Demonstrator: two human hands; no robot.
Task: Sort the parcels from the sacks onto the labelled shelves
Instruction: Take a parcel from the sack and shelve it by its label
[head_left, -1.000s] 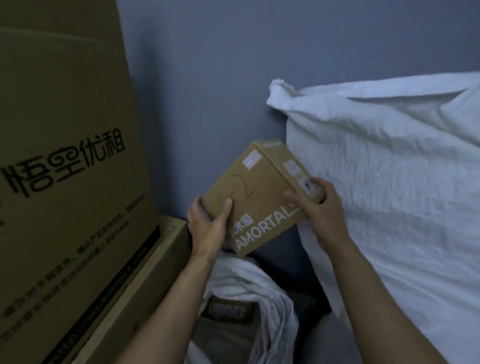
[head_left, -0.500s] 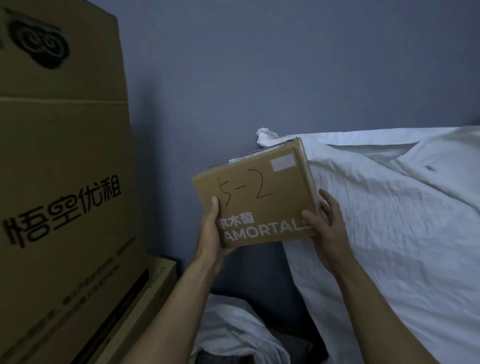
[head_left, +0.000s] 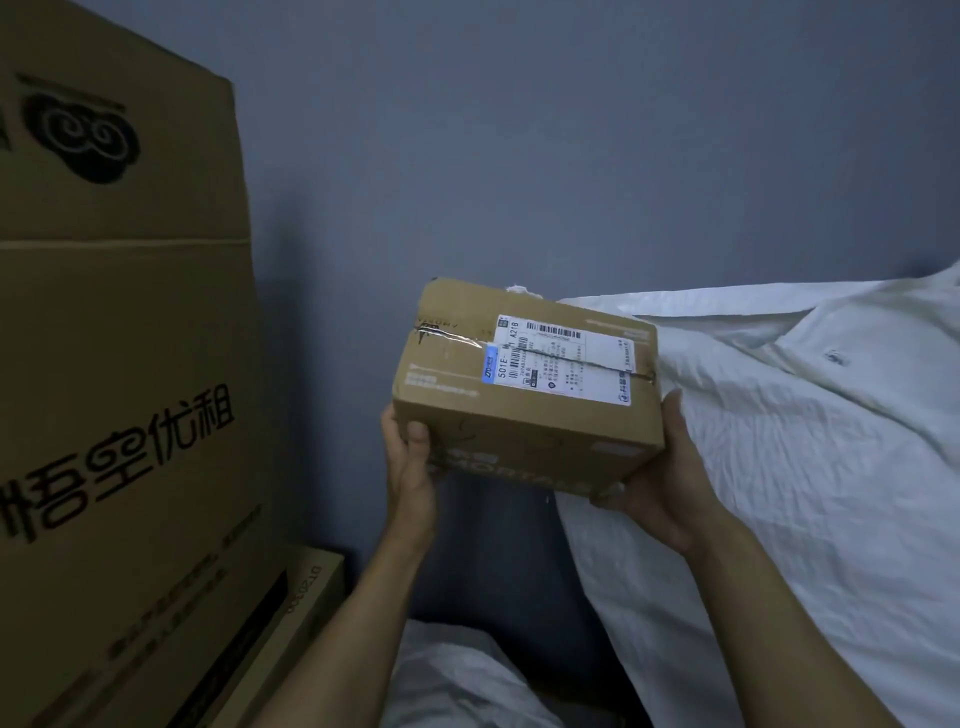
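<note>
A small brown cardboard parcel (head_left: 524, 415) is held up in front of a grey wall. Its top face shows a white shipping label with barcodes and a strip of clear tape. My left hand (head_left: 410, 467) grips the parcel's lower left corner, thumb on the front face. My right hand (head_left: 660, 483) holds the lower right corner from beneath and behind. A large white sack (head_left: 779, 467) fills the right side. Below the parcel, a second white sack (head_left: 457, 680) lies low between my forearms.
A tall brown carton (head_left: 119, 364) with black printed characters stands at the left, resting on a flatter cardboard box (head_left: 306, 587). The grey wall (head_left: 519, 156) is right behind the parcel. No shelves are in view.
The parcel has been tipped toward me, so its labelled top face now shows instead of the face with "5-2" handwritten on it. The view has risen and the lower sack has dropped in the frame.
</note>
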